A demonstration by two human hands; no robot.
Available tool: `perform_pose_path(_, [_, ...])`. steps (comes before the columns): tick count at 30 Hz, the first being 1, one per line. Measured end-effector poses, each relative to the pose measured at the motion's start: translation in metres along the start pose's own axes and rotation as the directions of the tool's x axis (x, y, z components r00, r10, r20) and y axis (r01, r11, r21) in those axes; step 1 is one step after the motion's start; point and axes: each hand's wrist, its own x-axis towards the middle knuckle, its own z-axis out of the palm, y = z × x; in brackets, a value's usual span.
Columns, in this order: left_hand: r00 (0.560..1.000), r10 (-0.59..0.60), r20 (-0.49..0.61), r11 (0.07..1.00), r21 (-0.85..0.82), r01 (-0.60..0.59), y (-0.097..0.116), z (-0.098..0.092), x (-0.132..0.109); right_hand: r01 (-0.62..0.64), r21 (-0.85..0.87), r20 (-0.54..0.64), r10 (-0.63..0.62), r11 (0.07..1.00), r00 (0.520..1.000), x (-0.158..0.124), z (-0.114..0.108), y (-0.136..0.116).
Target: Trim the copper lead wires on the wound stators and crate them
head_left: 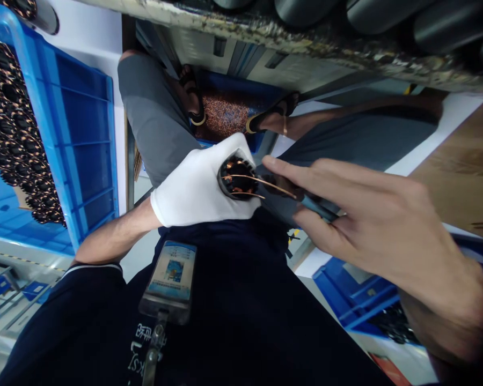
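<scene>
Head view: left hand (pixel 201 185), gloved, fingers wrapped round copper coil (pixel 238 179) above lap. Right hand (pixel 378 225), bare, fingers pinching blue-handled tool (pixel 317 209) at wire lead (pixel 265 182). Risk: a hard tug could snap lead or loosen winding.

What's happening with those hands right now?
Left hand, gloved, shut on wound coil. Right hand shut on blue-handled tool at its copper wires. Nothing between them.
</scene>
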Motion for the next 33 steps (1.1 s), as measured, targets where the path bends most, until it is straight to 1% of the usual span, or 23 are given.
perform_pose_path(2, [0.999, -0.016, -0.040, 0.992, 0.121, 0.021, 0.005, 0.005, 0.001, 0.041, -0.055, -0.006, -0.042, 0.998, 0.999, 0.003, 0.003, 0.001])
perform_pose_path(3, [0.999, -0.022, -0.043, 0.983, 0.179, 0.029, 0.006, 0.007, 0.001, 0.065, -0.086, -0.004, -0.066, 0.994, 0.998, 0.004, 0.004, 0.001])
perform_pose_path(6, [1.000, -0.009, 0.007, 0.958, 0.286, 0.006, 0.007, 0.011, 0.002, 0.100, -0.149, -0.015, -0.103, 0.984, 0.995, 0.004, 0.006, 0.001])
perform_pose_path(8, [0.999, 0.021, 0.036, 0.954, 0.299, -0.030, 0.006, 0.011, 0.002, 0.078, -0.112, -0.038, -0.083, 0.991, 0.996, 0.003, 0.005, 0.000])
perform_pose_path(11, [0.996, 0.040, 0.078, 0.967, 0.250, -0.058, 0.006, 0.010, 0.003, 0.034, -0.020, -0.066, -0.035, 0.999, 0.997, 0.002, 0.001, -0.002])
perform_pose_path(14, [0.995, 0.041, 0.095, 0.980, 0.192, -0.059, 0.007, 0.011, 0.005, 0.041, -0.064, -0.048, -0.044, 0.997, 0.998, 0.002, -0.002, -0.001])
perform_pose_path(16, [0.994, 0.047, 0.096, 0.989, 0.133, -0.060, 0.004, 0.014, 0.008, 0.031, -0.047, -0.023, -0.032, 0.998, 0.999, 0.001, -0.002, 0.002])
perform_pose_path(18, [0.990, 0.060, 0.126, 0.998, -0.003, -0.060, -0.002, 0.017, 0.010, 0.001, 0.035, -0.016, -0.001, 0.999, 1.000, 0.000, -0.002, 0.005])
perform_pose_path(20, [0.982, 0.084, 0.170, 0.982, -0.180, -0.053, -0.010, 0.018, 0.013, -0.020, 0.102, 0.003, 0.020, 0.995, 1.000, -0.001, -0.001, 0.009])
perform_pose_path(22, [0.974, 0.087, 0.211, 0.952, -0.306, -0.019, -0.017, 0.018, 0.015, -0.014, 0.100, 0.010, 0.013, 0.995, 1.000, -0.001, -0.001, 0.012])
perform_pose_path(23, [0.973, 0.076, 0.217, 0.944, -0.330, -0.001, -0.019, 0.017, 0.016, 0.004, 0.083, 0.009, -0.005, 0.997, 1.000, -0.001, -0.001, 0.013])
perform_pose_path(25, [0.978, 0.038, 0.206, 0.951, -0.309, 0.028, -0.019, 0.016, 0.016, 0.053, 0.038, -0.008, -0.053, 0.998, 0.999, -0.002, 0.001, 0.013])
perform_pose_path(28, [0.986, -0.025, 0.163, 0.987, -0.151, 0.050, -0.011, 0.016, 0.015, 0.095, -0.030, -0.024, -0.096, 0.995, 0.995, -0.003, 0.003, 0.011])
perform_pose_path(30, [0.988, -0.052, 0.145, 0.996, -0.062, 0.062, -0.004, 0.017, 0.013, 0.079, -0.041, -0.012, -0.080, 0.996, 0.997, -0.003, 0.004, 0.008])
perform_pose_path(33, [0.988, -0.073, 0.136, 0.996, -0.039, 0.079, 0.001, 0.019, 0.011, 0.041, -0.005, 0.013, -0.041, 0.999, 0.999, -0.002, 0.003, 0.004])
